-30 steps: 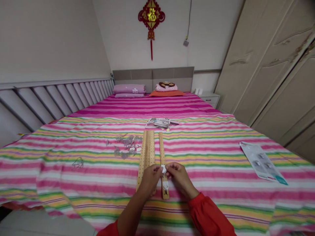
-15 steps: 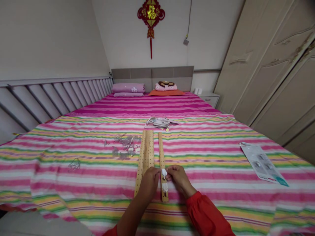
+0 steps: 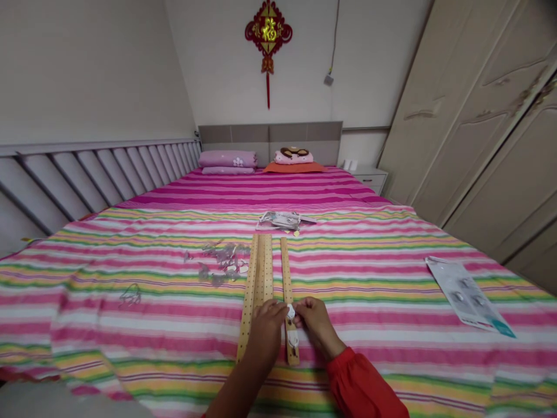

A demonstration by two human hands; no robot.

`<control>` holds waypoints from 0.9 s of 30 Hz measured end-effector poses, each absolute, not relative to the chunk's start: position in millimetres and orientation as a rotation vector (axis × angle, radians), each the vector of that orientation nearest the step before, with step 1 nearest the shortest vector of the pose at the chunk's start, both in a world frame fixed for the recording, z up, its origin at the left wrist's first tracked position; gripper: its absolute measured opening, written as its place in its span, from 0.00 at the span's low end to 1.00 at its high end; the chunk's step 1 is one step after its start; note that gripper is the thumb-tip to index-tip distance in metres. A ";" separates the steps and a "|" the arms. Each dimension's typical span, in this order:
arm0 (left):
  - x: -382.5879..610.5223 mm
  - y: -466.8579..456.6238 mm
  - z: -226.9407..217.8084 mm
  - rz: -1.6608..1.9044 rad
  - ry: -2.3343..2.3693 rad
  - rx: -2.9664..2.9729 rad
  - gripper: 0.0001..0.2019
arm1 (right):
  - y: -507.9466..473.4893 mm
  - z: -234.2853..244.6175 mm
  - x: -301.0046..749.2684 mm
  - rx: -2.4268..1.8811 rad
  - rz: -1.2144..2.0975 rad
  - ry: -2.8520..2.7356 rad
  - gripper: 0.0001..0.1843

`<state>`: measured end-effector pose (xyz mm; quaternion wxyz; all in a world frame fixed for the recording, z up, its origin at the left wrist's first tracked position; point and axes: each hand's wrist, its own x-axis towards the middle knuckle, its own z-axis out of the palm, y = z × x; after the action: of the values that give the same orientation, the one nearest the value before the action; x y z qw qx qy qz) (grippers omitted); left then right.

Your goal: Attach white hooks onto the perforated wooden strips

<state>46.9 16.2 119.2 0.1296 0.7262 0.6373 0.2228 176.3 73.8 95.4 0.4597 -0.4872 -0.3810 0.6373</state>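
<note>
My left hand and my right hand pinch a small white hook from both sides, pressed onto a narrow wooden strip with holes lying on the striped bedspread. Another white hook sits on the same strip, nearer to me. Left of that strip lie two more wooden strips side by side. The right forearm wears a red sleeve.
A heap of clear plastic hooks lies left of the strips, and one loose piece farther left. An opened packet lies beyond the strips, a printed card at right. Pillows at the headboard, wardrobe on the right.
Both hands have sunk slightly toward the strip with the white hook between them. The view has tilted a little.
</note>
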 end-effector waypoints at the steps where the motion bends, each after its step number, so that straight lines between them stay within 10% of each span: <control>1: 47.5 15.6 118.4 0.608 1.855 2.122 0.24 | 74.1 94.8 176.0 -1.202 1.566 -0.938 0.12; 27: 46.9 15.1 114.3 0.470 1.791 2.146 0.25 | 79.2 77.9 172.0 -1.380 1.252 -1.214 0.13</control>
<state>46.9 15.1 114.3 0.1530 0.7481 0.6246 0.1640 172.0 79.2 77.9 0.4430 -0.5563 -0.4894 0.5047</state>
